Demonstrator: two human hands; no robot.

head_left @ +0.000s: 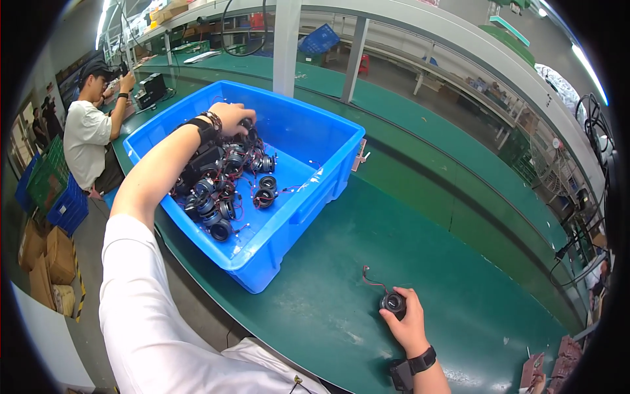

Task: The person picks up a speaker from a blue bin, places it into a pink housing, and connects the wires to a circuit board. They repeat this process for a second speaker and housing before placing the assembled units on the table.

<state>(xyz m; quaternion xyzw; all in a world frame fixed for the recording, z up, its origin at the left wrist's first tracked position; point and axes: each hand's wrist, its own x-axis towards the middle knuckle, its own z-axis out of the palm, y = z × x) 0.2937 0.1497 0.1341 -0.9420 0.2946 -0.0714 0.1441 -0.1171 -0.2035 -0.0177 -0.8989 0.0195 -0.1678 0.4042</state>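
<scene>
A blue plastic bin [308, 134] holds a heap of small round black speakers [226, 164] with thin red and black wires. My left hand [228, 118] reaches over its near left wall to the far part of the heap. Its fingers are closed around a black speaker [247, 125], partly hidden by the hand. On the right, low over the green table, my right hand [409, 322] grips another round black speaker [393, 302] between thumb and fingers. That speaker's dark ringed face points up, and its red wire [374, 282] trails away to a small connector.
The bin stands on a long green table [328, 262]. Behind it rises a pale metal post [286, 49]. A co-worker [95, 128] sits at the far left, hands raised. Brown-pink parts [564, 358] lie at the lower right, and cables [594, 125] hang above the right side.
</scene>
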